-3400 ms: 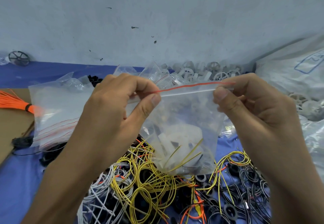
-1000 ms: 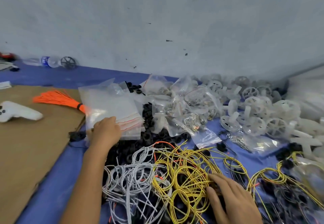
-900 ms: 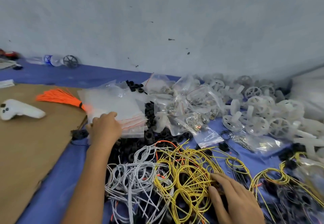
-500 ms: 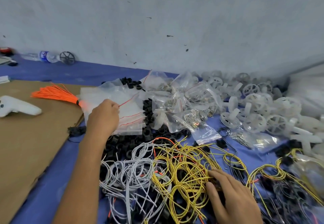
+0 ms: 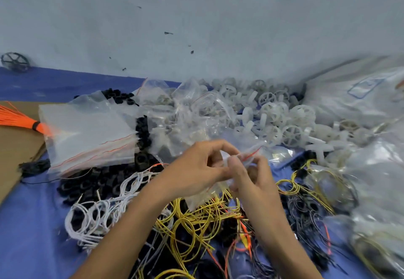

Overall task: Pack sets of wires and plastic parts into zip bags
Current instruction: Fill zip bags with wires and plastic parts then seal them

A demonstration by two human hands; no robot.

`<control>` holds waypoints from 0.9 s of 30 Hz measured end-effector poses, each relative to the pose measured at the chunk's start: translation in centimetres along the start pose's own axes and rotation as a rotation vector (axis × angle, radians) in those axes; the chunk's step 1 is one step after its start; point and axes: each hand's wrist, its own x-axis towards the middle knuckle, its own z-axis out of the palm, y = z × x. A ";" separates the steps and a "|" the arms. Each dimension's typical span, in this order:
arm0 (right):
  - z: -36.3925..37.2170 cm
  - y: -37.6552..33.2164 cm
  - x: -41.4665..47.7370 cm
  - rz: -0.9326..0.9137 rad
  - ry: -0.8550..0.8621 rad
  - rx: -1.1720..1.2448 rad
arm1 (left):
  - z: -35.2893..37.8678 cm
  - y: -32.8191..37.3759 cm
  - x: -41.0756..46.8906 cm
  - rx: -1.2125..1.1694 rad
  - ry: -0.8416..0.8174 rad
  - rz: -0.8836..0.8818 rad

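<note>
— What does the bag look like?
— A small, clear zip bag point(image 5: 251, 150), crumpled, with a thin red strip along its mouth. It's at the centre of the frame, above the yellow wires point(image 5: 192, 224).
— Who holds it?
— Both. The left hand point(image 5: 196, 169) and right hand point(image 5: 251, 180) pinch its top edge with curled fingers, close together.

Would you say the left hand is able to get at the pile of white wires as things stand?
Probably yes, once freed: the white wires lie uncovered just beside the left forearm, but the left hand now pinches the zip bag together with the right hand.
</note>
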 end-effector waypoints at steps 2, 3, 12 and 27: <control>-0.1 -0.6 0.6 -0.011 0.045 0.045 | 0.1 0.0 -0.1 0.059 -0.018 0.006; -0.2 -0.5 0.9 -0.009 0.057 0.077 | 0.0 -0.1 0.0 0.086 0.004 0.006; 0.0 1.2 2.1 -0.011 0.120 -0.150 | -0.3 0.7 -0.3 0.557 0.364 0.162; 0.7 1.1 4.8 0.072 -0.251 0.449 | -2.4 2.1 -1.6 0.510 0.940 0.366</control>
